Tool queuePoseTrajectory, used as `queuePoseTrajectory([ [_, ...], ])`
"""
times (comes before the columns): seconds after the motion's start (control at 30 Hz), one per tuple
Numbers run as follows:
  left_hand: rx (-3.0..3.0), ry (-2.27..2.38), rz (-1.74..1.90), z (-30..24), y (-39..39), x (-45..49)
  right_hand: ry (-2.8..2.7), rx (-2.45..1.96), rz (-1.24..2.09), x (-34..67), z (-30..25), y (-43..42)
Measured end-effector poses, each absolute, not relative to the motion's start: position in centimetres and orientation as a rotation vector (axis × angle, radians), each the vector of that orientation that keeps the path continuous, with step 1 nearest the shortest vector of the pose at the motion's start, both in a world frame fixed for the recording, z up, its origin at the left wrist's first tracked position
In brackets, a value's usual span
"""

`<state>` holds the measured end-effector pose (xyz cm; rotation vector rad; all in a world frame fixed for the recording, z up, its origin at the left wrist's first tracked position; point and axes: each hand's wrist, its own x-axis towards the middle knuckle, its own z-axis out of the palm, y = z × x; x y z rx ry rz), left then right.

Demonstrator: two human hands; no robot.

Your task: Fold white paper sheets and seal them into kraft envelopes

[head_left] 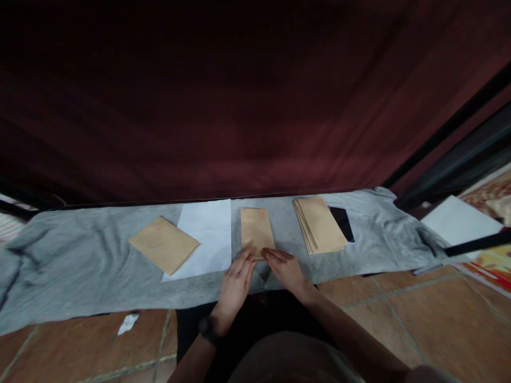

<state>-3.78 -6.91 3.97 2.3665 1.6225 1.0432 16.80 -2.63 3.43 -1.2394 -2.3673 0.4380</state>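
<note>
A brown paper envelope (256, 226) lies upright in front of me on the grey cloth, with faint red print near its top right corner. My left hand (236, 279) is at the envelope's near left corner, fingers closed on the edge. Opposite it, my right hand (284, 270) pinches the near right corner, its fingers bent together. Both sets of fingertips cover the near edge, so the flap there is mostly hidden. To the right is a fanned stack of several brown envelopes (321, 223). Leftward, a single brown envelope (163, 244) rests slantwise, partly over white paper sheets (211, 229).
A dark phone (342, 223) sits against the right-hand stack. Rumpled grey cloth (80, 255) covers the long narrow surface, backed by a dark red panel (247, 133). A crumpled white scrap (128, 323) lies on the tiled floor (399, 308); a white board (459, 221) is at far right.
</note>
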Motion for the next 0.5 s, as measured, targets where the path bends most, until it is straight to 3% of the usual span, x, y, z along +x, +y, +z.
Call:
queuePoseTrajectory([
  [0.2,1.608,1.711,1.377,5.1,-5.2,-3.4,-1.608,-1.280,0.779,17.6,7.6,-1.8],
  [0.33,1.018,1.410,1.340,4.5,-4.1,-2.5,-1.006,-1.148,1.125,17.2,9.5,-1.8],
  [0.5,0.685,1.102,1.321,6.0,-3.1,-1.3,-0.662,-1.054,1.393,16.7,8.5,-2.6],
])
